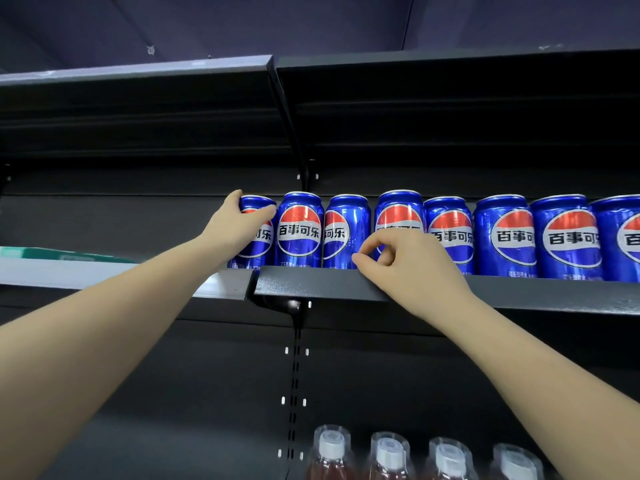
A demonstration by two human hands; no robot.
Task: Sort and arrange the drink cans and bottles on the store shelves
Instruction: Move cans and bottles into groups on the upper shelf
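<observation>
A row of blue cans stands upright along the front of the upper shelf [346, 284], each touching or just beside the next; the left hand [239, 225] wraps the end can [258, 233] at the row's left, thumb over the rim side and fingers [266, 213] across the label, closed on it; the right hand [398, 258] hovers in front of the fourth can [398, 211], fingers curled and thumb near forefinger, holding nothing. Risk: the end can sits at the joint between two shelf panels; a push to the left could tip it off the ledge; a nudge from the right hand could knock neighbours together. Cans are glossy, undented; labels face unevenly, the third can [346, 232] turned aside. Capped bottles [329, 452] stand on the shelf below.
</observation>
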